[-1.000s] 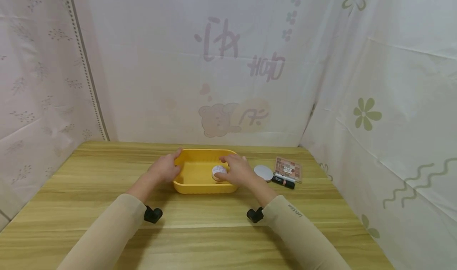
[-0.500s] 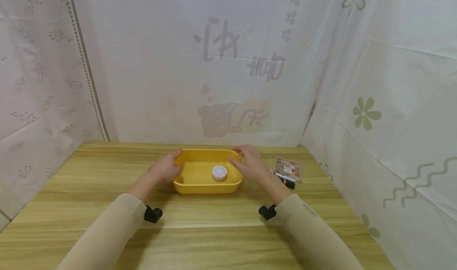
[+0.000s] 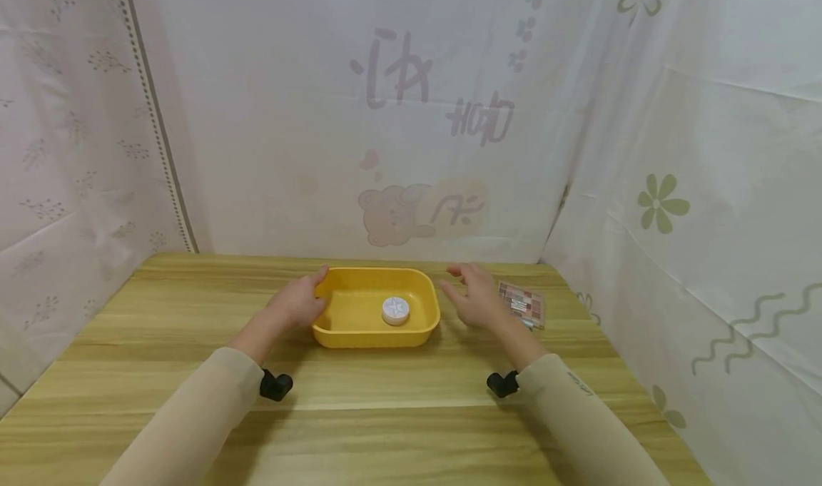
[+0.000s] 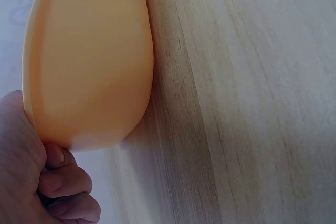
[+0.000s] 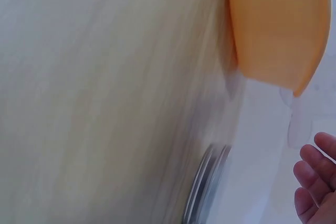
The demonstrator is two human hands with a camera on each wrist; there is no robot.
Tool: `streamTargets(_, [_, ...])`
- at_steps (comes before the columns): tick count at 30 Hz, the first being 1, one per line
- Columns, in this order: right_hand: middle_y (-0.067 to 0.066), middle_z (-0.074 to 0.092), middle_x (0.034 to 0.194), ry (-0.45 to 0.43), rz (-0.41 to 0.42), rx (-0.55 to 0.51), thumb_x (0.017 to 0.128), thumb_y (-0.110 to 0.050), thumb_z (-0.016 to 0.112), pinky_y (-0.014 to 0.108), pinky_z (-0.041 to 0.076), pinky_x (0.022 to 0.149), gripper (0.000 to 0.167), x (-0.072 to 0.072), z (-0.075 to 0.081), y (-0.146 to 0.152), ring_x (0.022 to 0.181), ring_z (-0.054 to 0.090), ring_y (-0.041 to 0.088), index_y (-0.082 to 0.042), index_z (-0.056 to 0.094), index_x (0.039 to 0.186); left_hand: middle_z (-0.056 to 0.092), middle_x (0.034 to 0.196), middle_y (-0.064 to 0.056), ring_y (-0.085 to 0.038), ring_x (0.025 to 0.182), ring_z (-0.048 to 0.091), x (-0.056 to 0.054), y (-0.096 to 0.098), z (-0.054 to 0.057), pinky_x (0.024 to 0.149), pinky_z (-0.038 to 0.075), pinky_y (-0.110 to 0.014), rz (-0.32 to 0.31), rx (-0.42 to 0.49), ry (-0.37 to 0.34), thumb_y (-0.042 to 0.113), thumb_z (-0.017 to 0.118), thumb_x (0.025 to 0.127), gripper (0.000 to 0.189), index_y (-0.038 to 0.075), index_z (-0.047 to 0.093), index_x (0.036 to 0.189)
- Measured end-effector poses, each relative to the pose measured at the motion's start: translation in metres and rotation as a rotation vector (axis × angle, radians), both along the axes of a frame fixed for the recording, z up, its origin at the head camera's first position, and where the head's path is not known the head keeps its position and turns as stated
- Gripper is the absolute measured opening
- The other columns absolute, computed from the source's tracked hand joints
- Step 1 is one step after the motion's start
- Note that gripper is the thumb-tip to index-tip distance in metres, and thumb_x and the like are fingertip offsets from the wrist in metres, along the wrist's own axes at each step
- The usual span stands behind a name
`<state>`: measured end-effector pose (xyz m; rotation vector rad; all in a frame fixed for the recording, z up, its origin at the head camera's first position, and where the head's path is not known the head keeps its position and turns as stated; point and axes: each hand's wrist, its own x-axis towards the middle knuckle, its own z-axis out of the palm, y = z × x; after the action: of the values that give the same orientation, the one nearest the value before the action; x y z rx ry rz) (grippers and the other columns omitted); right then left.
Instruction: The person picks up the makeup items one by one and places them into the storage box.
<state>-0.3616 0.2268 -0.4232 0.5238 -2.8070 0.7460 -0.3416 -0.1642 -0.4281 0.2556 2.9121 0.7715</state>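
Observation:
A yellow plastic tray (image 3: 375, 340) stands near the back of the table. Inside it, toward the right, lies a small round white container (image 3: 395, 310) with a star pattern on top. My left hand (image 3: 297, 302) grips the tray's left end, thumb at the rim; in the left wrist view its fingers curl against the tray wall (image 4: 94, 66). To the right of the tray, my right hand (image 3: 477, 299) hovers with loose fingers and holds nothing. A flat round silver-edged case (image 5: 205, 190) shows near it in the right wrist view; the hand hides it in the head view.
A checked makeup palette (image 3: 523, 305) lies right of my right hand, with the end of a slim tube (image 3: 528, 323) showing beside it. Patterned curtains (image 3: 270, 150) hang behind and on both sides of the wooden table (image 3: 359, 436).
My right hand has let go of the round white container in the tray and moved right, past the tray's right end. My left hand has stayed on the tray.

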Motion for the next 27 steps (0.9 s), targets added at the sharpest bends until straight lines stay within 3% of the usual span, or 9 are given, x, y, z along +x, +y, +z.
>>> streamTargets(5, [0.016, 0.062, 0.153, 0.014, -0.011, 0.037, 0.112, -0.05, 0.058, 0.059, 0.052, 0.114, 0.061, 0.0, -0.003, 0.013, 0.136, 0.062, 0.041, -0.004, 0.059, 0.152, 0.046, 0.168, -0.028, -0.021, 0.064, 0.048, -0.001, 0.0, 0.0, 0.07, 0.049, -0.04, -0.004, -0.008, 0.008, 0.025, 0.054, 0.112, 0.073, 0.012, 0.023, 0.177])
streamTargets(10, [0.016, 0.062, 0.154, -0.001, -0.026, 0.056, 0.112, -0.051, 0.058, 0.059, 0.05, 0.116, 0.061, 0.0, -0.004, 0.024, 0.137, 0.061, 0.041, -0.005, 0.06, 0.152, 0.05, 0.165, -0.03, -0.019, 0.06, 0.044, -0.001, 0.0, -0.001, 0.065, 0.046, -0.038, -0.003, -0.005, 0.017, 0.024, 0.055, 0.111, 0.073, 0.012, 0.024, 0.176])
streamTargets(14, [0.017, 0.063, 0.154, 0.009, -0.025, 0.074, 0.112, -0.049, 0.058, 0.06, 0.05, 0.116, 0.06, 0.0, -0.005, 0.033, 0.137, 0.061, 0.04, -0.003, 0.06, 0.152, 0.06, 0.154, -0.032, -0.016, 0.053, 0.034, 0.001, 0.0, -0.001, 0.057, 0.043, -0.036, 0.0, 0.005, 0.012, 0.024, 0.055, 0.112, 0.074, 0.012, 0.022, 0.177])
streamTargets(22, [0.019, 0.061, 0.156, 0.011, -0.044, 0.124, 0.112, -0.046, 0.061, 0.063, 0.042, 0.123, 0.061, 0.001, -0.006, 0.048, 0.147, 0.052, 0.043, -0.002, 0.058, 0.154, 0.074, 0.125, -0.028, -0.014, 0.051, 0.033, 0.0, 0.001, -0.002, 0.054, 0.041, -0.034, 0.008, 0.015, -0.003, 0.025, 0.055, 0.112, 0.074, 0.013, 0.022, 0.177])
streamTargets(27, [0.021, 0.055, 0.162, -0.028, -0.054, 0.168, 0.11, -0.05, 0.061, 0.07, 0.035, 0.125, 0.067, 0.004, -0.003, 0.054, 0.154, 0.043, 0.047, -0.003, 0.054, 0.158, 0.061, 0.154, -0.03, -0.015, 0.053, 0.034, -0.002, -0.001, -0.003, 0.055, 0.041, -0.034, 0.001, 0.012, 0.009, 0.023, 0.056, 0.111, 0.074, 0.012, 0.024, 0.176])
